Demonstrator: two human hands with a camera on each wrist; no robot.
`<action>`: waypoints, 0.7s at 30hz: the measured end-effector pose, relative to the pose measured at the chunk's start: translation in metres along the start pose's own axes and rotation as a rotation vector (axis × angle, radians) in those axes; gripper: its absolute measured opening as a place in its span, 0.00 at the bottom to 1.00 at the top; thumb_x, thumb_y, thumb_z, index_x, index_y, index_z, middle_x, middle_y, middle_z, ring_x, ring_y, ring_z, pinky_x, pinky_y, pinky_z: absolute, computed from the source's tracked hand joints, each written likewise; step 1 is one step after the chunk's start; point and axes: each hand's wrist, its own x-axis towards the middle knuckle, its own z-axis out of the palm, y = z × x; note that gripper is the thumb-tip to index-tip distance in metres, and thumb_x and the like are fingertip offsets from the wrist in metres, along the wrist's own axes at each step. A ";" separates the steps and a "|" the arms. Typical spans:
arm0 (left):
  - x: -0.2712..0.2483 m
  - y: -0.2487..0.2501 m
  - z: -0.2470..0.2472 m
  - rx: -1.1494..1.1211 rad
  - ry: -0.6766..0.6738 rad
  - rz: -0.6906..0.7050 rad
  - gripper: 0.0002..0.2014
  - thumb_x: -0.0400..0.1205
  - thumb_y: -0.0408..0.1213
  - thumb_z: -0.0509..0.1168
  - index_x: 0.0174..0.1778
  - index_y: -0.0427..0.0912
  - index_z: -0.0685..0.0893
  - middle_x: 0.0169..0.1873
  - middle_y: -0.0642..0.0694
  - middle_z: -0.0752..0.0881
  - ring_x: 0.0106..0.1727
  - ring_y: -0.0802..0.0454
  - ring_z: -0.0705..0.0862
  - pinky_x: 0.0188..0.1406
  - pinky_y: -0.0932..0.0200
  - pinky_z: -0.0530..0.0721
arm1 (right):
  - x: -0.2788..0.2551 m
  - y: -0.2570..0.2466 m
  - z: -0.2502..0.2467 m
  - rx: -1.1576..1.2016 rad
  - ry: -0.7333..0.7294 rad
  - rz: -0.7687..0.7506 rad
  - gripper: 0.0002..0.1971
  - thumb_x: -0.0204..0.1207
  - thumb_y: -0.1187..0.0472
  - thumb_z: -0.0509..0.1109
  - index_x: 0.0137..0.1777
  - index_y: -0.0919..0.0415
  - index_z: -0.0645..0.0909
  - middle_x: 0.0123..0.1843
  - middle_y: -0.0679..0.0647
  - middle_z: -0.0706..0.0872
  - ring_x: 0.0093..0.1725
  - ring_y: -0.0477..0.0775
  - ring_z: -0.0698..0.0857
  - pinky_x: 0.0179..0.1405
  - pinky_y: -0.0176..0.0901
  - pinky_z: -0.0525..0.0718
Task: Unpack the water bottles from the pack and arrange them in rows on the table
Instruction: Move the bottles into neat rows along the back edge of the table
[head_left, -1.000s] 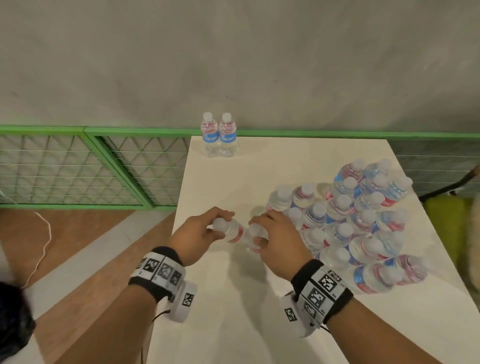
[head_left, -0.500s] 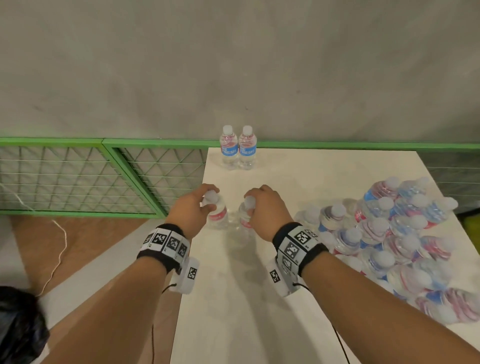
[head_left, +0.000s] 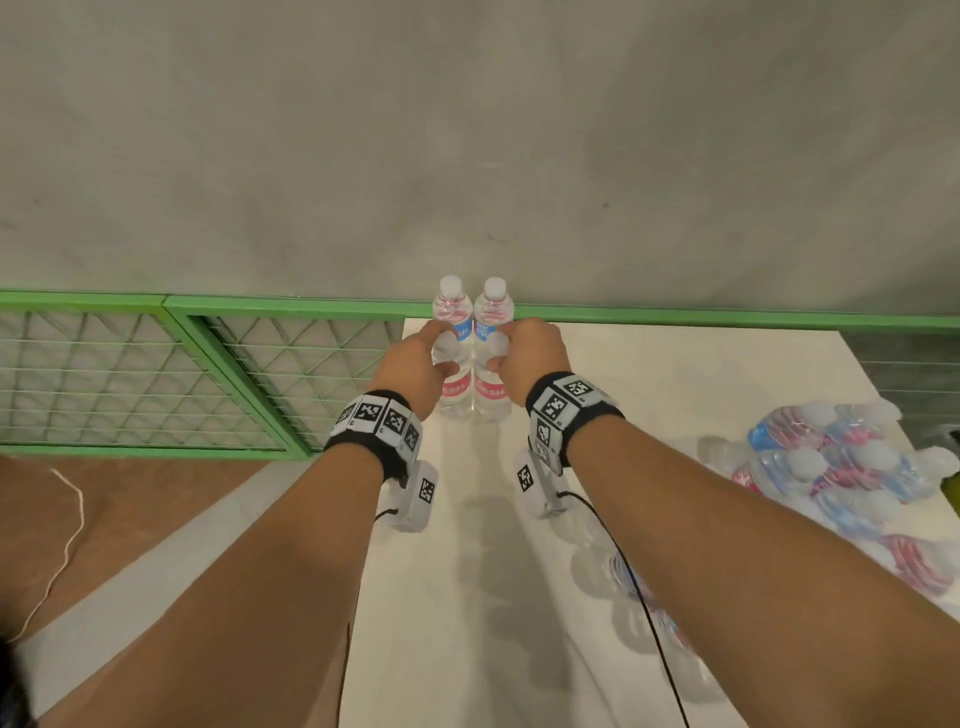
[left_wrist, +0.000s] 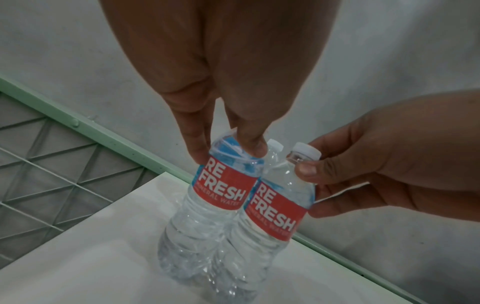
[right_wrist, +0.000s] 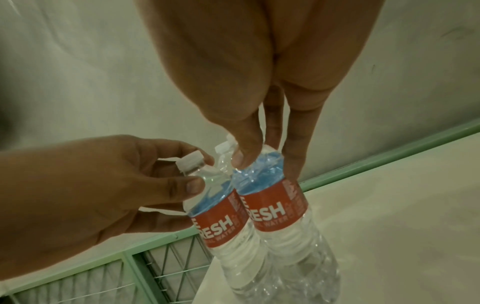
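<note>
Two clear water bottles (head_left: 474, 395) with red labels and white caps stand upright, touching side by side, each pinched at its shoulder between fingers (left_wrist: 250, 144). Two more upright bottles (head_left: 472, 312) stand just beyond the fingers.

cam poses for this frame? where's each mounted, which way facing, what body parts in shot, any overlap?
Head: on the head, looking forward and down at the table; both forearms, left hand, right hand.
Left wrist: along the left hand's fingers to its bottle; right hand at right.
Right wrist: along the right hand to its bottle; left hand at left.
Shared: both held bottles, both hands, green rail.
</note>
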 end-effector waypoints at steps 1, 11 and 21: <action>0.003 0.001 0.000 -0.010 0.014 -0.004 0.21 0.82 0.37 0.68 0.71 0.52 0.76 0.55 0.41 0.87 0.53 0.38 0.84 0.46 0.56 0.76 | 0.006 0.000 0.001 0.004 0.010 0.010 0.11 0.71 0.59 0.77 0.53 0.61 0.87 0.50 0.59 0.88 0.50 0.61 0.87 0.50 0.45 0.85; 0.021 0.005 0.010 0.059 0.114 -0.001 0.22 0.78 0.49 0.71 0.67 0.50 0.77 0.56 0.41 0.80 0.52 0.40 0.83 0.48 0.51 0.81 | 0.038 0.001 0.003 -0.027 0.006 0.022 0.15 0.70 0.57 0.79 0.55 0.60 0.86 0.50 0.59 0.88 0.50 0.63 0.87 0.47 0.45 0.83; 0.018 -0.012 0.000 -0.002 -0.005 0.238 0.26 0.79 0.24 0.64 0.70 0.54 0.79 0.69 0.48 0.80 0.67 0.46 0.78 0.67 0.54 0.76 | 0.038 -0.001 0.000 -0.093 -0.033 -0.023 0.15 0.72 0.58 0.77 0.56 0.64 0.82 0.53 0.61 0.87 0.53 0.63 0.86 0.41 0.42 0.75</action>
